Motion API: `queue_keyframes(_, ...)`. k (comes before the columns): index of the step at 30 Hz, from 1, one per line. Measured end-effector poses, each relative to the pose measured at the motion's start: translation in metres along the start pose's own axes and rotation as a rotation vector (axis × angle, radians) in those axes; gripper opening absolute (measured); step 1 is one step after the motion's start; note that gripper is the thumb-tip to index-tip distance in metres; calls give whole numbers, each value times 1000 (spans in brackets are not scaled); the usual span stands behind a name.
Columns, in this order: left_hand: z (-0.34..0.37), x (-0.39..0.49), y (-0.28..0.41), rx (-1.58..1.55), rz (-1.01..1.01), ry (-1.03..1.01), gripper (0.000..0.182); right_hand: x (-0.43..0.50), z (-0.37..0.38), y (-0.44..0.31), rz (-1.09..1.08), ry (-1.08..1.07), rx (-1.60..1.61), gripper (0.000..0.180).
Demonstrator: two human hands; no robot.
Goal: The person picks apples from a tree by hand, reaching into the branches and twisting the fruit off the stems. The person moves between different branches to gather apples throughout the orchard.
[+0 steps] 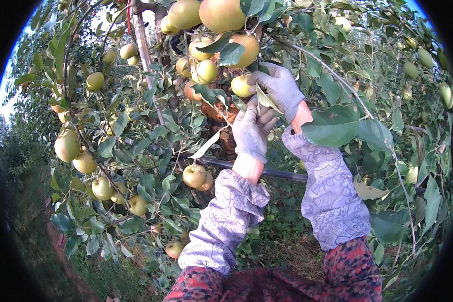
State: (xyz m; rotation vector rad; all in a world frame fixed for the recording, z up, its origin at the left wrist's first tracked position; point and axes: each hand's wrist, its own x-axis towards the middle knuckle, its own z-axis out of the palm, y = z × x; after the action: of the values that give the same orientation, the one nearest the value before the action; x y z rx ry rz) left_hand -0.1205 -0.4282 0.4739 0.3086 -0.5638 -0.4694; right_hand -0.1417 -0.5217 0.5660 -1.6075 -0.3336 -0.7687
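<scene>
My right hand (280,88), in a pale knit glove, is at the right side of a yellow-green apple (241,86). Its fingertips meet at the upper end of a pale, curled leaf (266,100) and lie close against the fruit. Just below, my left hand (251,130), gloved alike, is raised with fingers curled and the thumb side up near the same leaf. Whether a twig or leaf stem is pinched in it is hidden. Larger apples with a red blush (222,15) hang above both hands, and a cluster of yellow apples (204,71) hangs to the left.
A thin branch (332,71) arches down the right side, with broad leaves (330,126) in front of my right wrist. A dark pipe (283,174) crosses behind my left wrist. At left, a drooping branch bears several apples (67,145). A pale pole (142,41) stands near the trunk.
</scene>
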Motion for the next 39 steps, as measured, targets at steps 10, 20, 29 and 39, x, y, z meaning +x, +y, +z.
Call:
queue_keyframes(10, -6, -85, 16, 844, 179, -192, 52, -12, 1, 3, 4, 30, 64, 25)
queue_keyframes(20, 97, -55, 144, 1973, 1332, -38, 80, 5, 49, -71, -614, 260, -166, 101)
queue_keyframes(29, 90, -12, 160, 2198, 1135, -15, 14, 38, 39, -80, -336, 197, 58, 25)
queue_keyframes(39, 108, -22, 139, 2030, 1536, -265, 24, 14, 37, -63, -206, 355, 548, 15)
